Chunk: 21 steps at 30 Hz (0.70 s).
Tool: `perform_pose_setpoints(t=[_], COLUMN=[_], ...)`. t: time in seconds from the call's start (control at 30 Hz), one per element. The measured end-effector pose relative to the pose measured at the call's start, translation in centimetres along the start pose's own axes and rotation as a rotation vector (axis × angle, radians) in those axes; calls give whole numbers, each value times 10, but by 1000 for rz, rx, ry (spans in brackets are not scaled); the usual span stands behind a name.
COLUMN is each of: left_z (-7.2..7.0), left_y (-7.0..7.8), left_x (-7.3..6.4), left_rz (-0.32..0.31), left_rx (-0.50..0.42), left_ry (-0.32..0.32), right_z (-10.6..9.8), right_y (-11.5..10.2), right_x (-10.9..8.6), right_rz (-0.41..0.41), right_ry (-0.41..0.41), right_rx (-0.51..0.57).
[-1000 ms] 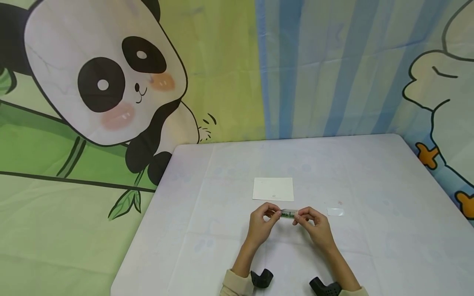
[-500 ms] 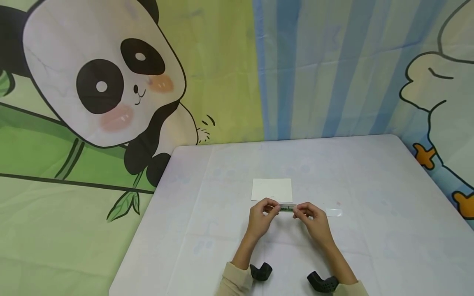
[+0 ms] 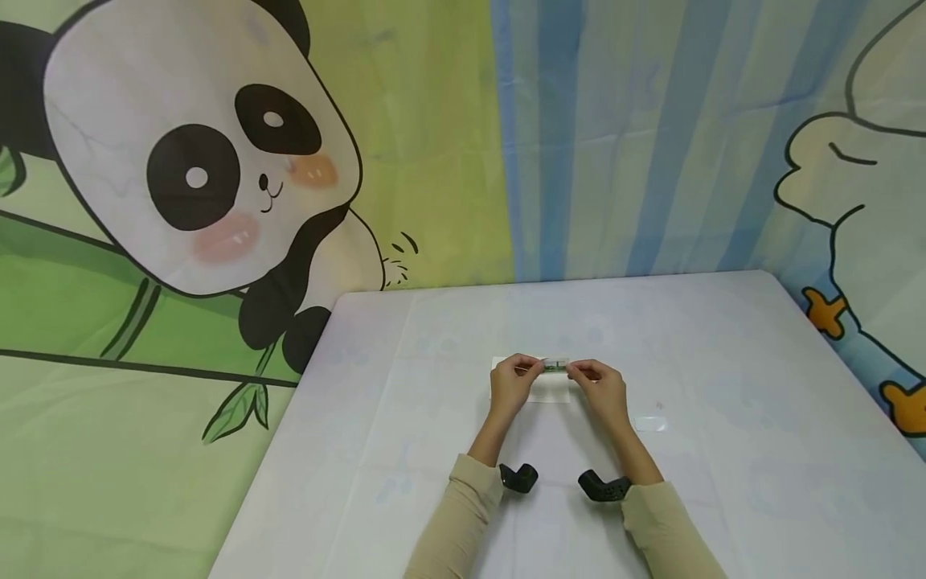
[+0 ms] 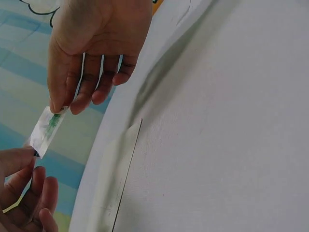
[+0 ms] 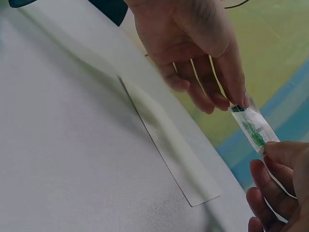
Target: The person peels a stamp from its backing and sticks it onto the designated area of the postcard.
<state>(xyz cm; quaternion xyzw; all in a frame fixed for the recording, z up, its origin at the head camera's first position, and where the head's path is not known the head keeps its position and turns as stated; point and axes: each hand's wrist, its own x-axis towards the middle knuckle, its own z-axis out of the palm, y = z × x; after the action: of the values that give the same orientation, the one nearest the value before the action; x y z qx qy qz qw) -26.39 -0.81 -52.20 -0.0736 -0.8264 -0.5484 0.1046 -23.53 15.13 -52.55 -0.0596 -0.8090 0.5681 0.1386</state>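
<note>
A small clear strip with a green print (image 3: 555, 366) and a zigzag edge is stretched between both hands. My left hand (image 3: 512, 386) pinches one end between thumb and fingertips. The other end is pinched by my right hand (image 3: 606, 394). Below the strip, a white card (image 3: 551, 392) lies on the table, partly covered by the hands in the head view. Both wrist views show the strip (image 4: 48, 126) raised off the table, with the card (image 5: 169, 150) beneath and to one side. The remaining fingers of each hand are loosely bent.
Another clear strip (image 3: 650, 424) lies on the table to the right of the right hand. Black wrist cameras (image 3: 519, 478) sit at the inner side of both wrists. A white cloth covers the table (image 3: 405, 482), and printed fabric (image 3: 434, 161) hangs behind it.
Both hands have moved forward with the strip, from the near side of the white card to over its far part. Their pinch on the strip stays the same.
</note>
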Motion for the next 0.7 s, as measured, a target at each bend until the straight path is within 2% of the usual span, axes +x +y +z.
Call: perform_pose_setpoints(t=[0.2, 0.4, 0.7], left_z=[11, 18, 22], left_y=[-12, -21, -26], left_x=[22, 30, 32], left_rz=[-78, -156, -158], left_rx=[89, 149, 221], left_ry=[34, 33, 51], right_z=[14, 21, 26], right_y=[17, 24, 28], right_x=[24, 32, 33], right_rz=[31, 62, 3], right_ry=[50, 81, 92], right_rx=[-71, -81, -142])
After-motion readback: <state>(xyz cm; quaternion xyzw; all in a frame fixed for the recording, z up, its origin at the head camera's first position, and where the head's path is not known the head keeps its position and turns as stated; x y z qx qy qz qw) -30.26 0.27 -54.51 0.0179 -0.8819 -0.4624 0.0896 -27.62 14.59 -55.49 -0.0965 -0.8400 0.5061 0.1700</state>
